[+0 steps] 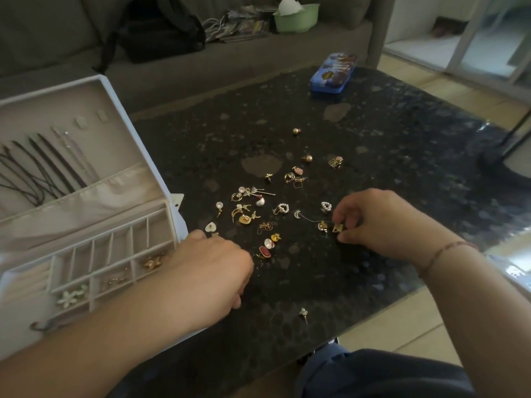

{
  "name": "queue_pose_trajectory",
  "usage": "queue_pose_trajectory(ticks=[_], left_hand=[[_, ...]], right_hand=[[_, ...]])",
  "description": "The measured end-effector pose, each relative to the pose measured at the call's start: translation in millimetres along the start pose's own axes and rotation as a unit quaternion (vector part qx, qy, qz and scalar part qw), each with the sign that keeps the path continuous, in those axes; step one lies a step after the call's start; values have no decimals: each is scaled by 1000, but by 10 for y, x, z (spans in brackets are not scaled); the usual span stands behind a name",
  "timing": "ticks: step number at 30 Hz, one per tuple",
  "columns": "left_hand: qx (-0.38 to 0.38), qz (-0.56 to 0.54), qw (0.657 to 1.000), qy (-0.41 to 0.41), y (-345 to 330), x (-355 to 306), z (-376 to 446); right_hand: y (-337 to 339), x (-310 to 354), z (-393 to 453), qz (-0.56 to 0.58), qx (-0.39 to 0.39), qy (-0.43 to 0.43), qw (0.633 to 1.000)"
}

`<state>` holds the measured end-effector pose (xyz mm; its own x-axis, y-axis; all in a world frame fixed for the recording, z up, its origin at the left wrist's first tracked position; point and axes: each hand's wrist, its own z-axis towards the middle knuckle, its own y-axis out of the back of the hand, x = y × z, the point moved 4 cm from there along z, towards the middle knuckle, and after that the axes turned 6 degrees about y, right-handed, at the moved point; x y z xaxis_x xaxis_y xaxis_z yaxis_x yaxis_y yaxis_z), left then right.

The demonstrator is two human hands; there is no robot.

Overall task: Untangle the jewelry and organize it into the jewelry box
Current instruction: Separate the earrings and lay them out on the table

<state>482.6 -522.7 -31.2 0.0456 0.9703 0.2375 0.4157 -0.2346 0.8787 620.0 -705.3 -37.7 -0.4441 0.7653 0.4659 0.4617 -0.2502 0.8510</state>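
Several small gold, pearl and red earrings (267,214) lie scattered on the dark glass table (402,156). An open white jewelry box (86,225) stands at the left; black cords hang in its lid, and its small compartments hold a gold star piece (153,262) and a white flower piece (71,295). My right hand (382,225) pinches a small gold earring (336,227) just above the table. My left hand (214,271) rests knuckles up at the box's right edge, fingers curled under; what is beneath them is hidden.
A blue tin (333,73) lies at the table's far side. One stray earring (303,313) sits near the front edge. A grey sofa behind holds a black bag (161,33), papers and a green bowl (296,17). A dark stand (514,139) is at the right.
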Motion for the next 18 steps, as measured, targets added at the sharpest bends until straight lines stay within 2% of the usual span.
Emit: queue_pose_trajectory(ticks=[8, 14, 18], left_hand=[[-7, -92, 995, -34, -136, 70, -80], [-66, -151, 986, -39, -17, -26, -184], [-134, -152, 978, -42, 41, -52, -256]], right_hand=[[81, -158, -67, -4, 11, -8, 1000], [139, -315, -62, 39, -14, -39, 998], [141, -362, -43, 40, -13, -50, 998]])
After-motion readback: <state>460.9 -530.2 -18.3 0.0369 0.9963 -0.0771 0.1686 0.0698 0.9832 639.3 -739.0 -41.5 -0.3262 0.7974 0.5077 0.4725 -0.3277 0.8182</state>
